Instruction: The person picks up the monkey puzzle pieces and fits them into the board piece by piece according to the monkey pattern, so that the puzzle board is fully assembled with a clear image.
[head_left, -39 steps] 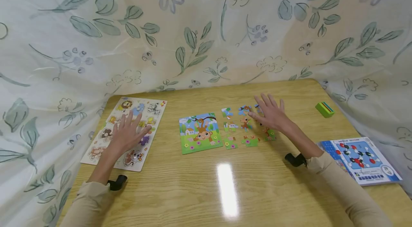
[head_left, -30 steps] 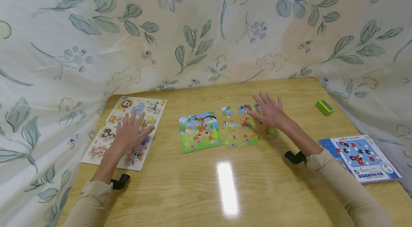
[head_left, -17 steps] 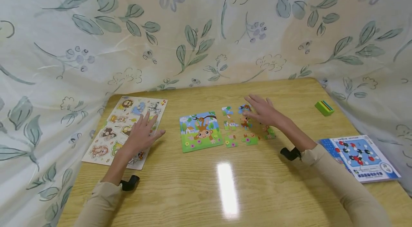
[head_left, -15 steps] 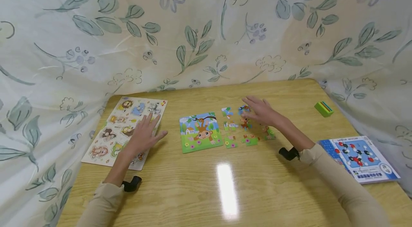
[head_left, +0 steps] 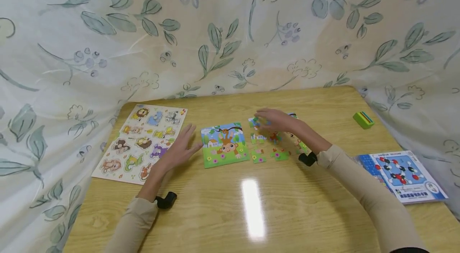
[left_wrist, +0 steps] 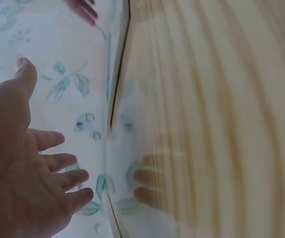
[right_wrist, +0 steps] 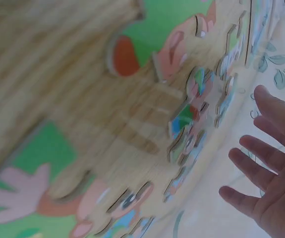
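Note:
My left hand (head_left: pixel 182 150) hovers over the table between the animal puzzle board and the monkey picture board (head_left: pixel 224 145), thumb near that board's left edge. In the left wrist view its fingers (left_wrist: pixel 65 178) are spread and hold nothing. My right hand (head_left: pixel 274 120) is above the loose jigsaw pieces (head_left: pixel 279 155), hiding some of the upper ones. The right wrist view shows its fingers (right_wrist: pixel 251 168) loosely bent with nothing between them, above pieces (right_wrist: pixel 28 183) lying apart on the wood. The picture board shows a hanging monkey, a house and flowers.
At the left lies the animal puzzle board (head_left: pixel 143 143) with a lion, zebra and other animals. A green block (head_left: pixel 363 120) with coloured strips stands at the back right. A box with a molecule picture (head_left: pixel 402 175) lies at the right edge. A floral curtain (head_left: pixel 223 29) rises behind the table.
My left hand has moved right, off the animal board towards the monkey picture board. My right hand has moved left over the upper left jigsaw pieces. The pieces have not visibly moved.

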Demonstrator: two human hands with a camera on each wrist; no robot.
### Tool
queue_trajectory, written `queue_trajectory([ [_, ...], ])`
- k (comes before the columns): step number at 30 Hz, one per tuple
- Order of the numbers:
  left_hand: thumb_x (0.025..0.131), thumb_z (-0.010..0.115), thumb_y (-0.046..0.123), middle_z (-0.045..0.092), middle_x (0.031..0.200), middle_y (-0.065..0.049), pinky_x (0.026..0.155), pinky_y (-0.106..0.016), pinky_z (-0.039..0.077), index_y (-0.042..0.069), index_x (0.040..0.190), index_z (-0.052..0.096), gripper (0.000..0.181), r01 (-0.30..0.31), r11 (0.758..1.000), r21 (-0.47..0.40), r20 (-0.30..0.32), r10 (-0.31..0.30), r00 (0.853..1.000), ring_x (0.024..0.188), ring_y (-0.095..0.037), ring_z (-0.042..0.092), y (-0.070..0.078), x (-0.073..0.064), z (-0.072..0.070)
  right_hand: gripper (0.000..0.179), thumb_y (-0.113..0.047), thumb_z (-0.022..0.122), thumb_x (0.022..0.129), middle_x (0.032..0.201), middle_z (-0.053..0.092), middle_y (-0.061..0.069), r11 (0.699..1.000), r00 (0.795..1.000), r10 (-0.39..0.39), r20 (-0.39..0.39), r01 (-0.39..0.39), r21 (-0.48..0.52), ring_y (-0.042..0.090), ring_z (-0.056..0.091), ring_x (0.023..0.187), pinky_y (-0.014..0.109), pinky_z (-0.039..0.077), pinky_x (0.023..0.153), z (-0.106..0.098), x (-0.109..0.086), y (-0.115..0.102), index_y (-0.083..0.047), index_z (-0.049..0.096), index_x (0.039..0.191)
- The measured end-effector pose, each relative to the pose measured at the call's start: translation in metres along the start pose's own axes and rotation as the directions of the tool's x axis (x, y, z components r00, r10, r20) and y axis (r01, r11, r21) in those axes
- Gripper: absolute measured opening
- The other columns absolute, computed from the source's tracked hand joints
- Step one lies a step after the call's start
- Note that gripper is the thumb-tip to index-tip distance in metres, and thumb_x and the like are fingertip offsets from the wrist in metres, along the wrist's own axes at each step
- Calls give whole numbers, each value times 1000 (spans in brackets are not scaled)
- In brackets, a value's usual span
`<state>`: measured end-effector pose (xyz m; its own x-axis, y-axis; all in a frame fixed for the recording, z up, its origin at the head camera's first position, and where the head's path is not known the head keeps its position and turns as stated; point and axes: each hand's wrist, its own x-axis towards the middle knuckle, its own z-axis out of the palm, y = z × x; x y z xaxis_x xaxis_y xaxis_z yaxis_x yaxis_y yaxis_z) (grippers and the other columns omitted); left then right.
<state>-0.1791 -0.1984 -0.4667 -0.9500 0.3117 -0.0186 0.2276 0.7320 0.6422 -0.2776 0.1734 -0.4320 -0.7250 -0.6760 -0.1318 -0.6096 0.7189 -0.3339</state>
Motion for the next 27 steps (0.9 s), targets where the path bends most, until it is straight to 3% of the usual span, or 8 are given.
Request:
queue_trajectory([
  [10, 100, 50, 41, 6, 164, -18, 120, -59, 12, 4, 156, 13, 77, 12, 993, -115, 47, -7, 999, 151, -38, 7, 3, 12, 11, 53, -23, 63, 95, 148, 41, 26, 999, 995, 6, 95, -2, -36, 46, 41, 135, 57, 41, 107, -5, 22, -8, 2, 48, 140],
  [13, 99, 50, 45, 6, 164, -16, 120, -58, 12, 7, 156, 15, 77, 18, 993, -117, 50, -12, 999, 152, -36, 8, -1, 12, 12, 56, -22, 64, 95, 150, 38, 26, 999, 994, 22, 108, -25, 20, 47, 36, 138, 57, 38, 109, -8, 25, -8, 2, 46, 141],
  [17, 98, 50, 49, 11, 164, -15, 121, -56, 13, 9, 156, 17, 78, -2, 998, -61, 47, 5, 999, 152, -35, 11, -8, 11, 15, 57, -20, 66, 93, 152, 35, 26, 988, 997, 48, 64, -57, 145, 47, 32, 140, 58, 35, 111, -11, 25, 0, 1, 45, 142],
  [23, 97, 52, 48, 16, 163, -13, 122, -54, 15, 8, 156, 20, 78, -73, 993, 94, 61, 67, 996, 152, -33, 11, -18, 11, 23, 56, -16, 69, 90, 147, 42, 27, 961, 1000, 18, -24, -10, 276, 46, 37, 137, 57, 37, 110, -5, 24, 16, 4, 48, 138],
  [27, 97, 53, 48, 15, 164, -12, 122, -55, 14, 10, 156, 19, 79, -83, 988, 129, 64, 75, 995, 152, -32, 9, -20, 11, 25, 58, -21, 68, 92, 148, 43, 22, 940, 996, 78, -40, -61, 334, 42, 37, 139, 57, 37, 110, -1, 23, 26, 0, 47, 141],
])
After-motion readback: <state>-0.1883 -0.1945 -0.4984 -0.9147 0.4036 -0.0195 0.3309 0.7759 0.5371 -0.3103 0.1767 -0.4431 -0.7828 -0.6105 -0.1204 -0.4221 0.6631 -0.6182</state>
